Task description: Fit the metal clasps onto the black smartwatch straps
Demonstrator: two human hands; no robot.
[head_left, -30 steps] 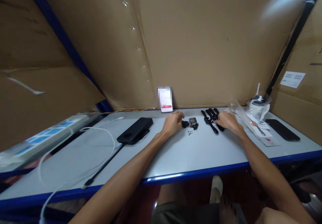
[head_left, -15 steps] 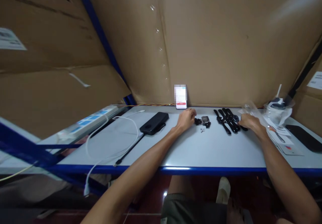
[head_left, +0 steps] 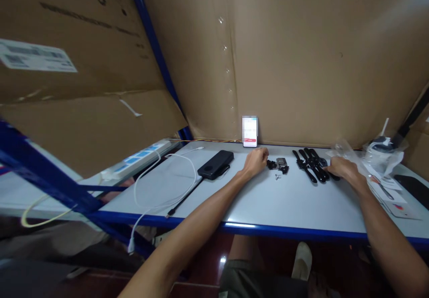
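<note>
At black tools [head_left: 314,166], right hand [head_left: 342,168] curled, grip hidden; left hand [head_left: 256,161] curled beside dark parts [head_left: 284,169], hold unclear.

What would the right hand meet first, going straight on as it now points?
Probably the group of glossy black, long-handled tools; whether the right hand touches the nearest one is unclear.

Phone [head_left: 250,132]: bright screen, partly pixelated. Cardboard [head_left: 301,65]: dim brown behind phone; hazy glare far up and right of it. Seam [head_left: 225,48]: small glints, above and left of phone. Black tools [head_left: 314,166]: glossy, right of phone, detail soft. Table edge [head_left: 244,228]: white streak below phone. Floor [head_left: 209,262]: dark, one bright reflection, below phone. Label [head_left: 36,56]: far left of phone, blurred, stretched by wide-angle distortion.
</note>
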